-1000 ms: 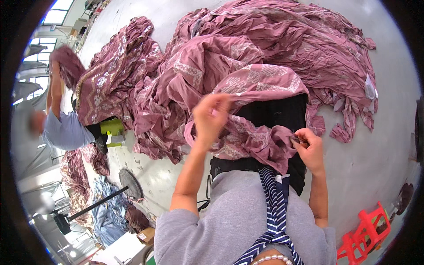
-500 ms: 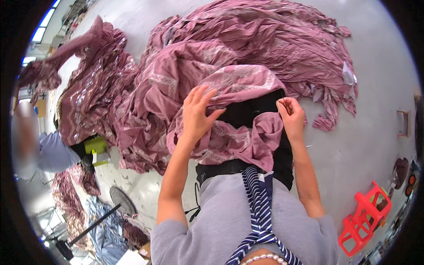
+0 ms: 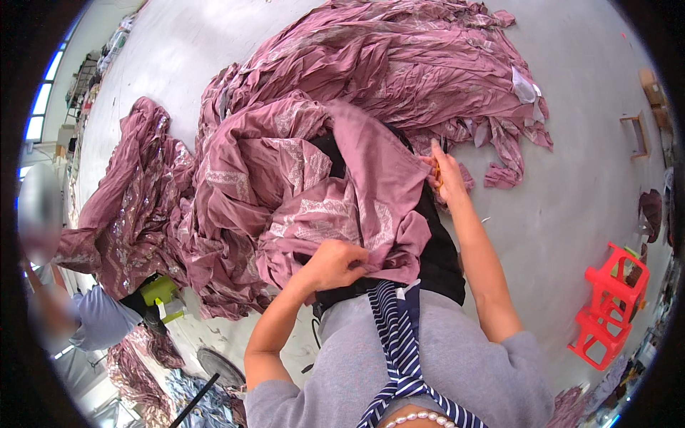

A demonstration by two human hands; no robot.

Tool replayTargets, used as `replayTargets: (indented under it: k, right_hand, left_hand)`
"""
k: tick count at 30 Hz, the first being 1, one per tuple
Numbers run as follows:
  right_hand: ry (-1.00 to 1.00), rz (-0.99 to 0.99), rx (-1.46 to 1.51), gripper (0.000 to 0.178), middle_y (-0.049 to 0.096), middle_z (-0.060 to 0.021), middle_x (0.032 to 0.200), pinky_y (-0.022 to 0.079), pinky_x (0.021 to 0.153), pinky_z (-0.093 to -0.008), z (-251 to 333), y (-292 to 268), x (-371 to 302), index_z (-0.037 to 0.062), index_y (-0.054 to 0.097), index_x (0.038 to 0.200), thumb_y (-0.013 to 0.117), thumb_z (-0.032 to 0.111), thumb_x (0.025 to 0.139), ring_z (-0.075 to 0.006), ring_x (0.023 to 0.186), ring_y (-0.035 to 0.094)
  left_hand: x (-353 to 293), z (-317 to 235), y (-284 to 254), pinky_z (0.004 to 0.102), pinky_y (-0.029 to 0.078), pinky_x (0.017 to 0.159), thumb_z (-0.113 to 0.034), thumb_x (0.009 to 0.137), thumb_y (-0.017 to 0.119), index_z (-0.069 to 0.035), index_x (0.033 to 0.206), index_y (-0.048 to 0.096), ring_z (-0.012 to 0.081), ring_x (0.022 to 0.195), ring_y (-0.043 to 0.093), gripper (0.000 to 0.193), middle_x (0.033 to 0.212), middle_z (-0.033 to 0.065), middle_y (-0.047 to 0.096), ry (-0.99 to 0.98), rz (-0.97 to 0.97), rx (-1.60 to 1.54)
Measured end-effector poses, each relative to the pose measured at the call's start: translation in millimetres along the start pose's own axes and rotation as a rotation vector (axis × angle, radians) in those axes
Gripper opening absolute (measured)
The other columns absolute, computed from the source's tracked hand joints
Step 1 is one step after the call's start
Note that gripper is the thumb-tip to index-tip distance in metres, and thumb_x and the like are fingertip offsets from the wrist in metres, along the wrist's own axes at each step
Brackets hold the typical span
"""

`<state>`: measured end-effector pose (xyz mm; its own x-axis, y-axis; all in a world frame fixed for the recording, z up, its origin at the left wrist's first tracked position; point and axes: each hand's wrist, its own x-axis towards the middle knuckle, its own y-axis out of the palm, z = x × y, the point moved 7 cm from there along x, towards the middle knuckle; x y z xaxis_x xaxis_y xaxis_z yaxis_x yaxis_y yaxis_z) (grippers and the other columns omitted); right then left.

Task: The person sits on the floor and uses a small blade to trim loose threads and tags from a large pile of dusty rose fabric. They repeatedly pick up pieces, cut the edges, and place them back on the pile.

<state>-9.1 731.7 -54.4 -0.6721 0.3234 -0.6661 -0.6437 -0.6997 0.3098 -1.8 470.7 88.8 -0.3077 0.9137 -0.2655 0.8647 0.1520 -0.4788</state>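
Lying across the lap at the centre of the dial, the mauve cloth with pale lacy bands [image 3: 389,200] spreads over black fabric [image 3: 444,260]. At its 6 o'clock edge the left hand [image 3: 335,264] bends its fingers in narrowly against the cloth; whether they pinch it I cannot tell. Toward 1 o'clock the right hand [image 3: 447,177] closes on a small orange-handled tool [image 3: 437,171], beside the cloth's corner.

A big crumpled mauve heap [image 3: 399,64] fills 12 o'clock, with a white scrap [image 3: 524,87] at its 2 o'clock end. Mauve sequinned fabric [image 3: 139,214] bunches at 9 o'clock, between the lap cloth and a co-worker in a pale blue top [image 3: 107,317] at 8. Near that person stands a lime-green plastic object [image 3: 160,291]. Red plastic stools [image 3: 606,307] stand at 4 o'clock, well apart from the hands, and a brown rectangular frame [image 3: 633,137] lies toward 2.

The tool is mostly covered by the fingers, so its kind is hard to make out. Folds hide much of the black fabric. At 7 o'clock the lower edge cuts off a light blue cloth pile [image 3: 203,399] and a black pole [image 3: 194,403].
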Motion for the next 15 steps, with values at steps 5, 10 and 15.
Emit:
replayTargets:
  k: [5, 10, 15]
  right_hand:
    - [-0.298, 0.082, -0.125, 0.026, 0.060, 0.0035, 0.076, 0.039, 0.051, -0.0191, 21.0, 28.7, 2.8, 0.0052, 0.062, 0.092, 0.074, 0.025, 0.082, -0.0052, 0.061, 0.054]
    - [-0.414, 0.199, -0.466, 0.014, 0.061, 0.0026, 0.080, 0.045, 0.068, -0.0204, 48.9, 64.5, -37.1, 0.0014, 0.062, 0.092, 0.069, 0.009, 0.082, -0.0044, 0.071, 0.054]
    - [-0.687, 0.339, -0.804, 0.015, 0.062, -0.0049, 0.077, 0.047, 0.059, -0.0257, 48.3, 106.1, -105.1, 0.0032, 0.062, 0.091, 0.068, 0.007, 0.078, -0.0104, 0.065, 0.059]
  left_hand:
    - [16.1, 3.7, 3.3, 0.0410, 0.047, 0.059, -0.028, 0.073, 0.070, -0.009, 0.082, 0.068, 0.0326, 0.064, 0.061, 0.022, 0.066, 0.0136, 0.061, -0.078, 0.048, 0.022]
    - [31.1, 10.8, -21.0, 0.0294, 0.049, 0.060, -0.034, 0.081, 0.071, -0.005, 0.088, 0.067, 0.0157, 0.065, 0.063, 0.030, 0.074, 0.0064, 0.066, -0.051, -0.018, -0.229]
    - [46.9, 58.3, -89.2, 0.0226, 0.046, 0.057, -0.025, 0.082, 0.071, -0.001, 0.100, 0.062, 0.0069, 0.063, 0.055, 0.032, 0.072, 0.0014, 0.061, -0.399, -0.772, -0.484]
